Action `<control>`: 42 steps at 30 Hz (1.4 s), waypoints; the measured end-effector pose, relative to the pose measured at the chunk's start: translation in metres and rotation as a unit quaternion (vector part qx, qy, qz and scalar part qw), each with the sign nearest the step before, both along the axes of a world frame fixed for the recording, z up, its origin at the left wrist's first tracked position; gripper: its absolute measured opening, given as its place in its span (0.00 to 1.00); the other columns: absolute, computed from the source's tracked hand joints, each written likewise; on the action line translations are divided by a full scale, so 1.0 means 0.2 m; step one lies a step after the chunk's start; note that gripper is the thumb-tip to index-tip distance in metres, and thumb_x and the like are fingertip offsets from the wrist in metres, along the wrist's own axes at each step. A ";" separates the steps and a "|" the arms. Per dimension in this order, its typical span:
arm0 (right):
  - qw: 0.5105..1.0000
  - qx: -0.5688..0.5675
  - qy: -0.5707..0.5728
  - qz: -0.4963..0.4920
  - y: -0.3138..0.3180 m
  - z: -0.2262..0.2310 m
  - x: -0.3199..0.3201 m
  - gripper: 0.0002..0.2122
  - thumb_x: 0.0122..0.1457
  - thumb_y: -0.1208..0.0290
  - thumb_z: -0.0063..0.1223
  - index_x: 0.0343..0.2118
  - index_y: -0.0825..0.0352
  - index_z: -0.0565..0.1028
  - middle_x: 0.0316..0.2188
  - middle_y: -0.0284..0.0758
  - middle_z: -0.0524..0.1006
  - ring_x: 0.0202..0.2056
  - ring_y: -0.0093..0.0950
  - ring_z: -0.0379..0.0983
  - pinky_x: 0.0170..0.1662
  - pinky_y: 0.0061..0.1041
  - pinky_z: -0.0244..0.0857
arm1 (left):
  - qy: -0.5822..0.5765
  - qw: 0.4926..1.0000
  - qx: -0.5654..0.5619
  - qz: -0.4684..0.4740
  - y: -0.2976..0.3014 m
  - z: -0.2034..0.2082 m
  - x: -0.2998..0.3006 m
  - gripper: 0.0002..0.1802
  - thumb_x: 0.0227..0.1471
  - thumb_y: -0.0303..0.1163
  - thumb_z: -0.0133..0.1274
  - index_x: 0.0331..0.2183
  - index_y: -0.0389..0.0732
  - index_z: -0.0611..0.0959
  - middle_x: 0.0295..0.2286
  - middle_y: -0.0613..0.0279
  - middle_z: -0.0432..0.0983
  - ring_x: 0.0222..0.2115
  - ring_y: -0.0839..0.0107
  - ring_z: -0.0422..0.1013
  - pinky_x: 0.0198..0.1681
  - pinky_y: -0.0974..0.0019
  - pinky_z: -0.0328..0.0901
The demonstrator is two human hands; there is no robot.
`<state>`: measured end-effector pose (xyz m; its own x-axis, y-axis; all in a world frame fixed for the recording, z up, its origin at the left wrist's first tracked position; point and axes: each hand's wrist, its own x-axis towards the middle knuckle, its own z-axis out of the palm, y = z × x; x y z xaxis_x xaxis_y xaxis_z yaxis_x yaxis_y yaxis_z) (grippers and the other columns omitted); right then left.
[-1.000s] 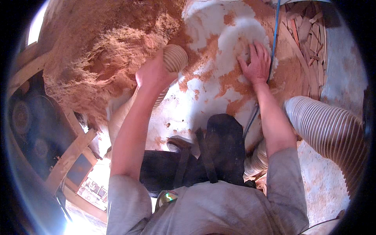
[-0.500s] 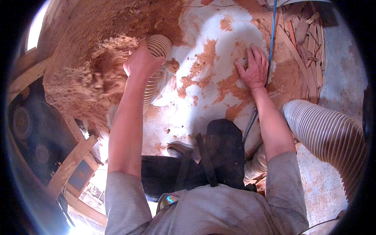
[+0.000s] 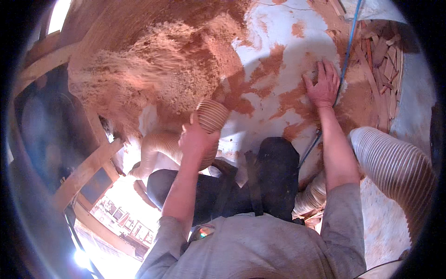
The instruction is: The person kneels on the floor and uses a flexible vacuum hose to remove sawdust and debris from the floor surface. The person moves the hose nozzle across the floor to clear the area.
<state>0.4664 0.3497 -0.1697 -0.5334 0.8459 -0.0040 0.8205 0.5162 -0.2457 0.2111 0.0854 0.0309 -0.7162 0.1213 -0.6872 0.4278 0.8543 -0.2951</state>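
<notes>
My left hand (image 3: 196, 138) is wrapped round a ribbed flexible hose (image 3: 213, 115) near its end. That end points up and away, just on the near side of a large heap of reddish-brown sawdust (image 3: 172, 69). Behind my left forearm, the hose bends round to the left and passes by my knee. My right hand (image 3: 324, 86) lies with fingers spread on the pale, dust-smeared floor (image 3: 297, 51), holding nothing. A blue cord (image 3: 351, 37) runs close beside it on the right.
A thick ribbed duct (image 3: 390, 156) curves down the right side. Thin wood scraps (image 3: 383, 69) are piled at the far right. Wooden framing (image 3: 88, 172) stands at the left beside a bright opening. A narrower ribbed hose (image 3: 311, 195) lies by my right knee.
My left hand has drawn the hose end back toward me and right, away from the heap. More of the sawdust face shows. My right hand still rests on the floor; the whole view has shifted slightly.
</notes>
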 end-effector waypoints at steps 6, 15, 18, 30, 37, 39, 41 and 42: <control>1.000 0.006 0.004 0.004 0.00 0.02 -0.01 0.33 0.53 0.50 0.63 0.60 0.63 0.70 0.64 0.38 0.64 0.66 0.40 0.55 0.68 0.42 0.47 | 0.090 0.990 0.006 0.108 -0.38 -0.11 -0.47 0.58 0.37 0.57 0.63 0.65 0.44 0.59 0.53 0.37 0.73 0.54 0.47 0.72 0.57 0.50 0.67; 1.000 0.014 0.021 0.001 -0.01 0.02 -0.02 0.32 0.54 0.46 0.62 0.57 0.62 0.73 0.65 0.36 0.65 0.67 0.39 0.55 0.68 0.44 0.48 | 0.038 0.979 0.185 0.078 -0.46 -0.33 -0.86 0.59 0.36 0.48 0.69 0.65 0.39 0.60 0.54 0.37 0.72 0.56 0.48 0.70 0.60 0.54 0.65; 1.000 0.026 0.013 0.007 0.00 0.02 -0.01 0.32 0.54 0.47 0.61 0.58 0.62 0.72 0.65 0.36 0.64 0.67 0.39 0.55 0.68 0.44 0.48 | 0.014 0.964 0.262 0.033 -0.24 -0.24 -0.88 0.58 0.35 0.46 0.70 0.64 0.38 0.61 0.54 0.38 0.72 0.56 0.49 0.70 0.60 0.55 0.65; 0.999 0.022 0.026 0.011 0.00 0.00 0.00 0.33 0.54 0.48 0.62 0.59 0.62 0.71 0.64 0.38 0.64 0.66 0.40 0.55 0.69 0.43 0.47 | 0.022 0.984 0.119 -0.131 0.21 -0.21 -0.75 0.60 0.35 0.51 0.69 0.66 0.39 0.60 0.56 0.37 0.70 0.56 0.47 0.70 0.60 0.53 0.65; 0.999 0.032 0.018 0.009 0.00 -0.01 -0.01 0.33 0.53 0.48 0.62 0.58 0.61 0.71 0.63 0.38 0.65 0.65 0.41 0.57 0.68 0.44 0.48 | 0.004 0.983 0.124 -0.134 0.25 -0.18 -0.70 0.59 0.34 0.47 0.69 0.66 0.42 0.61 0.55 0.38 0.72 0.55 0.46 0.71 0.58 0.53 0.66; 0.999 0.039 0.003 0.009 0.00 -0.01 -0.01 0.32 0.53 0.47 0.62 0.58 0.61 0.72 0.63 0.38 0.65 0.65 0.41 0.57 0.68 0.44 0.49 | -0.022 0.982 0.126 -0.136 0.20 -0.13 -0.74 0.59 0.34 0.47 0.70 0.65 0.41 0.61 0.54 0.37 0.72 0.54 0.46 0.71 0.58 0.53 0.66; 0.999 0.042 0.011 0.009 0.01 -0.02 -0.02 0.32 0.53 0.47 0.62 0.58 0.60 0.72 0.63 0.38 0.66 0.65 0.41 0.58 0.67 0.44 0.49 | -0.036 0.981 0.122 -0.147 0.06 -0.06 -0.77 0.59 0.34 0.47 0.70 0.65 0.40 0.62 0.53 0.37 0.73 0.53 0.45 0.71 0.58 0.52 0.66; 0.999 0.046 0.007 0.006 0.00 -0.01 0.00 0.31 0.53 0.47 0.62 0.57 0.60 0.73 0.63 0.37 0.66 0.65 0.41 0.58 0.67 0.44 0.50 | -0.051 0.979 0.124 -0.155 -0.01 -0.04 -0.77 0.59 0.33 0.47 0.70 0.65 0.39 0.62 0.52 0.36 0.73 0.53 0.45 0.72 0.58 0.52 0.66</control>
<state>0.4671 0.3505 -0.1725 -0.5428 0.8360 0.0802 0.8112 0.5466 -0.2079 0.0578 0.0833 0.0236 -0.5477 0.4937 -0.6756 0.6943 0.7187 -0.0377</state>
